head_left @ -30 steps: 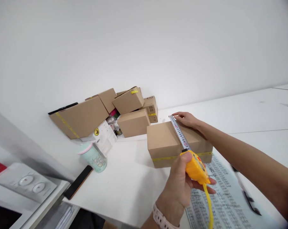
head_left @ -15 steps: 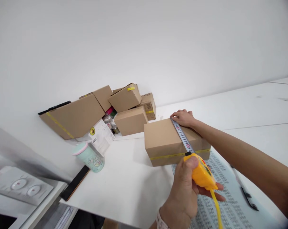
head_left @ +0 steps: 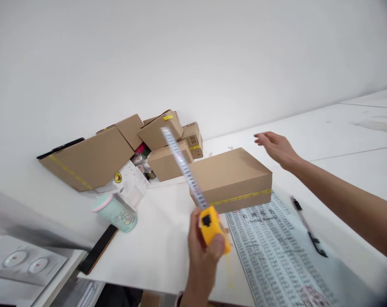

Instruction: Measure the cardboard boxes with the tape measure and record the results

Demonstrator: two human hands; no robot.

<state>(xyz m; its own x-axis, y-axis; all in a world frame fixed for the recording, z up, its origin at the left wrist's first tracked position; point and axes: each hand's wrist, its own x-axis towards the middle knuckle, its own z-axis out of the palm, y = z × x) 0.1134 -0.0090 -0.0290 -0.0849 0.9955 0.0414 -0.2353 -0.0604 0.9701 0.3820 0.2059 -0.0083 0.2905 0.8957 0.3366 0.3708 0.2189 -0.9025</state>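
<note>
My left hand (head_left: 199, 260) is wrapped round a yellow tape measure (head_left: 215, 232), near the table's front edge. Its metal blade (head_left: 184, 168) sticks out up and to the left, free at the end, passing in front of the cardboard box (head_left: 236, 170). That box lies flat, with a strip of yellow tape along its front side. Past the box's far right corner, my right hand (head_left: 278, 147) hangs in the air, holding nothing, its fingers stretched out to the left. A yellow wrist strap dangles blurred below the tape measure.
A printed sheet (head_left: 270, 247) lies in front of the box, with a pen (head_left: 308, 228) at its right. Several cardboard boxes (head_left: 91, 160) lean by the wall at left. A mint tumbler (head_left: 118, 213) and a black bar-shaped object (head_left: 99, 249) are near the table's left edge.
My right hand has let go of the blade's end and moved right, off the box. My left hand has swung the tape measure left, lifting the blade from the box top.
</note>
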